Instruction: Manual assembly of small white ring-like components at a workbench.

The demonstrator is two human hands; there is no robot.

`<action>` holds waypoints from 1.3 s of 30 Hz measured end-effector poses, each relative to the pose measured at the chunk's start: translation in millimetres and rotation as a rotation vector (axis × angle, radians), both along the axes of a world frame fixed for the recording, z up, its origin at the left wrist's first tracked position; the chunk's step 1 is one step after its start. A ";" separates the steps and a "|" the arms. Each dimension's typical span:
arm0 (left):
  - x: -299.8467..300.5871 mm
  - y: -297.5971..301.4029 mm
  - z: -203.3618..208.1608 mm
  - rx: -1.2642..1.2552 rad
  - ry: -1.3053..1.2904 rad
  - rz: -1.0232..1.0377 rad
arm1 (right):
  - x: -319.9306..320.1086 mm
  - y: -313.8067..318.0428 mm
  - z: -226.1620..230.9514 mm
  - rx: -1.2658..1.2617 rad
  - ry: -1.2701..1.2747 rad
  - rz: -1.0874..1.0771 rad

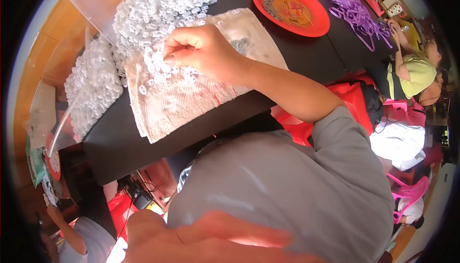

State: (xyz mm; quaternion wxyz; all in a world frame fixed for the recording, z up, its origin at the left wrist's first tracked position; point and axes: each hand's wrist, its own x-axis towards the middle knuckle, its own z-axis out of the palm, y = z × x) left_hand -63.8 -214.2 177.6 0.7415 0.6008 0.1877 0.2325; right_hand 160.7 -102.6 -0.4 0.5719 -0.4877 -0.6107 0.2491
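Note:
My right hand (206,52) reaches over a beige towel (177,109) on the dark table, with thumb and forefinger pinched together. Its fingertips are right among small white oval rings (160,66) scattered on the cloth; whether one is held is too small to tell. A big heap of the same white rings (158,9) lies just beyond the fingers. Low in the view and close to the camera, my left hand (206,239) is blurred. Its fingers look stretched out toward the right, and I see nothing in them. It is in front of my grey shirt, away from the table.
An orange-red plate (292,9) with small grey metal pieces and a thin stick stands at the far side. Purple ribbon (354,13) is piled right of it. A clear bag of white pieces (93,85) sits at left. Other people (412,71) sit right and lower left.

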 end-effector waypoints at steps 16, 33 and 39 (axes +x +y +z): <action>12.2 70.8 6.0 0.031 0.280 -0.708 | 0.2 -2.2 -7.3 0.151 -0.140 -0.028; 9.9 56.8 21.8 0.237 0.166 -0.565 | 0.7 -5.9 -6.9 0.187 -0.198 -0.002; -5.5 33.6 29.5 0.012 0.106 -0.270 | -7.9 -3.0 -3.2 0.176 -0.206 0.035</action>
